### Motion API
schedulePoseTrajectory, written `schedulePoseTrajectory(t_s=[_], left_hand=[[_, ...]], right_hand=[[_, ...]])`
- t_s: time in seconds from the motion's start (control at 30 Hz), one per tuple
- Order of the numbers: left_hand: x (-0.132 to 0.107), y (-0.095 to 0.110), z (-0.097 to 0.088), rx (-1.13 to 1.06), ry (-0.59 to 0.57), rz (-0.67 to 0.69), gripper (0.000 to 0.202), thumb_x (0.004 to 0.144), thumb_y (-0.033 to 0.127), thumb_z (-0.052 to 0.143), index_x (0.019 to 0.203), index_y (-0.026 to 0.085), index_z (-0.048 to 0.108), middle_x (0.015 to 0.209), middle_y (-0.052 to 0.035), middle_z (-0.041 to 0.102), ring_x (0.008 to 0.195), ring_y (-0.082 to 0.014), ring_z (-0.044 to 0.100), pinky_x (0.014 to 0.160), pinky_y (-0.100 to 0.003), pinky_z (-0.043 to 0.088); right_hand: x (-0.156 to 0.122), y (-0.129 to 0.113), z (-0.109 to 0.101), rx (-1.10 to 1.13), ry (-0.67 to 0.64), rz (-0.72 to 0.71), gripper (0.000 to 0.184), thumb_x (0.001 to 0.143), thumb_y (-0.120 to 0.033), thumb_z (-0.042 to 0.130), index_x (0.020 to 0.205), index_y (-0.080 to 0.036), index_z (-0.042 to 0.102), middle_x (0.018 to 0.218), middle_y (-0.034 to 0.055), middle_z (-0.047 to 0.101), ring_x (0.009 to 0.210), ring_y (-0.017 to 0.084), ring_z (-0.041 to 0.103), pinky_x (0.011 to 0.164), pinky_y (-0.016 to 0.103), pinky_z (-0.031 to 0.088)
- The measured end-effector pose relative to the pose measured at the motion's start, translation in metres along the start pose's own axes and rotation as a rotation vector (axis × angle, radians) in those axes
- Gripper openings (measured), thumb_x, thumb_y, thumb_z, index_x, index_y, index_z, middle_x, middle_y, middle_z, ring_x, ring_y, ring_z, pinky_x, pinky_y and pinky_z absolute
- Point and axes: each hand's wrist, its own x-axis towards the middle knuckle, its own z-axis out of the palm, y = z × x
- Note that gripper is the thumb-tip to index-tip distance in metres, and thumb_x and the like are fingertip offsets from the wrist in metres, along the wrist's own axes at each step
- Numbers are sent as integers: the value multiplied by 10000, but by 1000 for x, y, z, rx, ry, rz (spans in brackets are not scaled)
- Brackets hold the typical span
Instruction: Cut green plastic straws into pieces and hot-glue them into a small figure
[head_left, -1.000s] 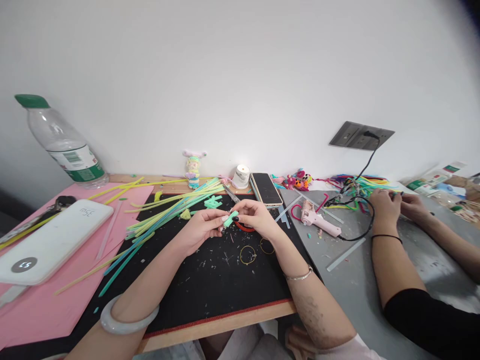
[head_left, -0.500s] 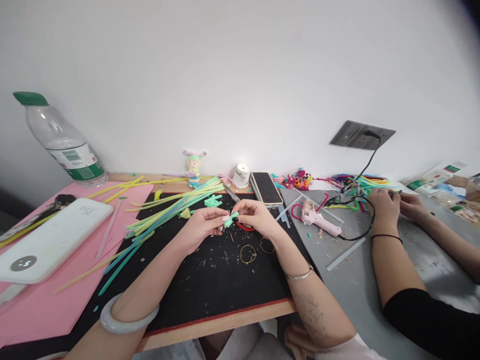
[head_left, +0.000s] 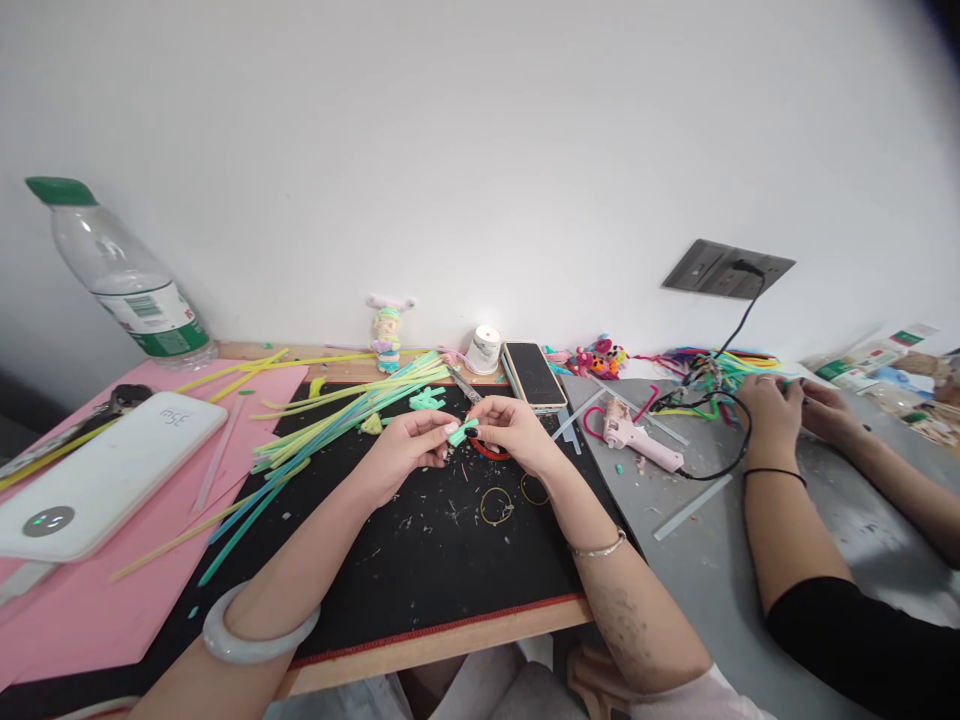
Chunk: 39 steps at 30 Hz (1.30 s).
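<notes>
Over the black mat (head_left: 420,570), my left hand (head_left: 409,450) and my right hand (head_left: 514,432) pinch a short mint-green pipe cleaner piece (head_left: 461,433) between them. Each hand is closed, thumb against fingers, at one end of the piece. Just behind lies another bent mint-green pipe cleaner shape (head_left: 427,399), with a small yellow piece (head_left: 371,424) to its left. Red-handled scissors (head_left: 469,388) lie behind my right hand, which partly hides their handles. Two thin gold rings (head_left: 496,506) rest on the mat in front.
Long pipe cleaners (head_left: 300,445) spread on the left, near a white power bank (head_left: 105,480) and a bottle (head_left: 142,285). A small doll (head_left: 386,338), a phone (head_left: 534,376) and a pink glue gun (head_left: 637,440) with a black cord stand around. A co-worker's hands (head_left: 780,410) work at right.
The mint-green piece has turned slightly between my fingertips. Both my hands otherwise stay where they were, and the view has shifted very little.
</notes>
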Motion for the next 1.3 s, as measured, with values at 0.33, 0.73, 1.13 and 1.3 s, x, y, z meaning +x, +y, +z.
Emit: schedulePoseTrajectory(t_s=[0.33, 0.73, 1.13, 1.3], left_hand=[[2, -4, 4, 271, 144, 313, 315, 646, 305, 712, 930, 193, 633, 827, -41, 627, 658, -146, 589, 609, -260, 480], [3, -5, 4, 252, 212, 384, 193, 686, 280, 673, 849, 190, 623, 764, -30, 640, 641, -151, 602, 655, -288, 503], [2, 1, 5, 208, 215, 329, 181, 671, 301, 703, 708, 164, 590, 654, -22, 625, 607, -152, 603, 642, -298, 502], [3, 0, 3, 161, 224, 285, 212, 664, 324, 712, 714, 150, 603, 658, -26, 639, 618, -149, 612, 657, -302, 516]], right_hand=[[4, 11, 0, 50, 131, -39, 249, 670, -349, 711, 771, -157, 590, 582, -37, 557, 429, 46, 417, 413, 179, 317], [5, 13, 2, 29, 144, -27, 261, 651, -361, 722, 749, -158, 591, 602, -29, 587, 428, 50, 445, 417, 180, 335], [4, 10, 1, 123, 139, -1, 227, 699, -354, 682, 737, -165, 562, 589, -22, 593, 439, 57, 447, 429, 181, 346], [5, 9, 0, 152, 136, -11, 218, 717, -337, 673, 799, -165, 568, 599, -28, 582, 443, 53, 446, 429, 178, 358]])
